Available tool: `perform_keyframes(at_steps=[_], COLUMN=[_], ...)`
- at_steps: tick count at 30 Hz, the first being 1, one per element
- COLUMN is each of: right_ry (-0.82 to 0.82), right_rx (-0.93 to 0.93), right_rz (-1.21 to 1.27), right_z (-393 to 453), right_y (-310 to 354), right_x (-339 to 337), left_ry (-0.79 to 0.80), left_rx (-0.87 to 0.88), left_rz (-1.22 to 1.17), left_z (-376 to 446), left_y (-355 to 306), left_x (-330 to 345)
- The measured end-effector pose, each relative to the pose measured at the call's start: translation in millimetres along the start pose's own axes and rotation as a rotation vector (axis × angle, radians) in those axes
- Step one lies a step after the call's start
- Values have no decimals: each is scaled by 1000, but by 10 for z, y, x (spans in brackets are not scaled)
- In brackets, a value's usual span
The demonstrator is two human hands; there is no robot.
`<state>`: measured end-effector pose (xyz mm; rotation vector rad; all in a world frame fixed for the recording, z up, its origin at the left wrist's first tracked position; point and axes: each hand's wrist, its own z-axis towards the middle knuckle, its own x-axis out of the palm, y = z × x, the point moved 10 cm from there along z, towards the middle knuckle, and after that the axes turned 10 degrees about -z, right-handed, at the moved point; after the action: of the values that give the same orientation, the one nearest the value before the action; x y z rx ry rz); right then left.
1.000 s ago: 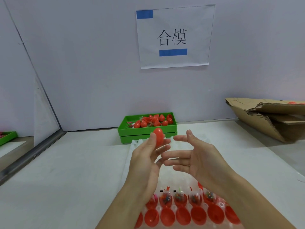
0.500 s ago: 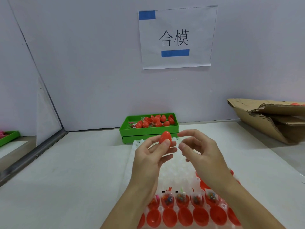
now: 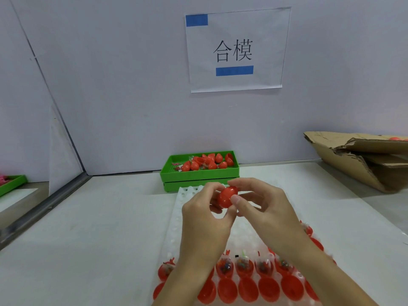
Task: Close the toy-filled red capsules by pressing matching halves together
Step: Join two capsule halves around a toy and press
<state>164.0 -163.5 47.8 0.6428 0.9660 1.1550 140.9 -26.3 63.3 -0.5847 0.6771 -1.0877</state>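
**Capsule now held in both hands above the tray**

Capsule, red and egg-shaped, sits between your two hands, raised over the far end of the white tray. Your left hand pinches it from the near-left side; your right hand has come in from an open, spread posture a second ago and its thumb and fingertips now curl onto the capsule's right side. Both grips are therefore pinching the same capsule. No seam gap is visible from this view, so I judge the halves are joined or nearly so; whether they have clicked home cannot be told.

The change matters: one-handed holding has given way to a two-handed squeeze, which is the closing step itself.

Along the near end of the tray, a row of open toy-filled halves stands with a row of empty red halves just in front of it. These are not yet closed, so most of the work remains. Behind the tray on the surface, the green bin holds loose red capsules and halves.
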Motion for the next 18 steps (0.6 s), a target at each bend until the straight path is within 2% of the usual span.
perform_keyframes(at_steps=[4,8,12,14,18], right_ry=[-4,-51,-75,-58,-26], right_rx=[12,47,143,154,98], right_rz=[-37,38,220,269,223], right_z=[-5,5,14,18,-2], right_y=[-30,-88,-198,-203,-118], right_x=[20,-27,-72,-63,-13], left_ry=[2,23,125,117,92], left_rx=[46,38,-91,-170,-220], left_rz=[52,31,-135,-193,-257], left_z=[-12,7,28,43,47], left_y=[-17,-24,79,165,197], left_x=[5,4,77,66,42])
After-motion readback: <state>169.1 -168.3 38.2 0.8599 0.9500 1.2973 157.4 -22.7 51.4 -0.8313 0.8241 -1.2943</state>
